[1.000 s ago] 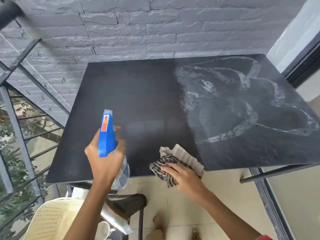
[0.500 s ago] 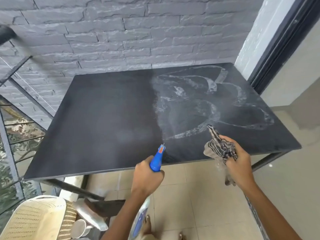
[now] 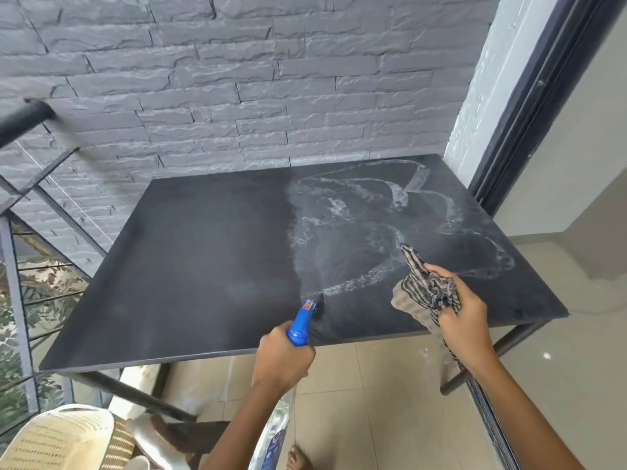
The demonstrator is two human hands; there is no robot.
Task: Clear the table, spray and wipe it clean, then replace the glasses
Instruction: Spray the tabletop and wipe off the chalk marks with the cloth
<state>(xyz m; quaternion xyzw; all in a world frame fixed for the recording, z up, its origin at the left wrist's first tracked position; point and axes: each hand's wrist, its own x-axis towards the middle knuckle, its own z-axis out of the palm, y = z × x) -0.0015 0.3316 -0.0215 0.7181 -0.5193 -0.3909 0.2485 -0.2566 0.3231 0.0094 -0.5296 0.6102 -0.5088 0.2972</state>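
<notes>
Left hand (image 3: 283, 356): your fingers are curled tight round the neck of the spray bottle (image 3: 300, 325). The blue nozzle head sticks out above your knuckles, its tip reaching over the near edge of the table (image 3: 203, 266). The clear bottle body hangs below your palm, blurred, and its label is unreadable.

Right hand (image 3: 464, 329): your fingers clench a bunched striped cloth (image 3: 424, 293). One tail pokes up beyond your fingertips and another trails below the heel of your hand, past the table edge. The cloth sits over the near right part of the tabletop. Cannot tell whether it touches the surface.

White soapy streaks (image 3: 356, 283) loop across the tabletop beyond the fingers of both hands. The nearest streak ends just past the nozzle tip. Left of your left-hand fingers the top is plain dark.

Pose: both forearms rise from the bottom edge, the backs of your hands toward the camera. The left hand is just short of the table's near edge, and the right hand is raised over its near right part.

Hidden: your left fingertips and the trigger are behind the hand, and your right fingertips are buried in cloth. A pale woven chair (image 3: 57, 439) is cut off at the lower left corner. A bare foot (image 3: 298, 457) is cut by the bottom edge.
</notes>
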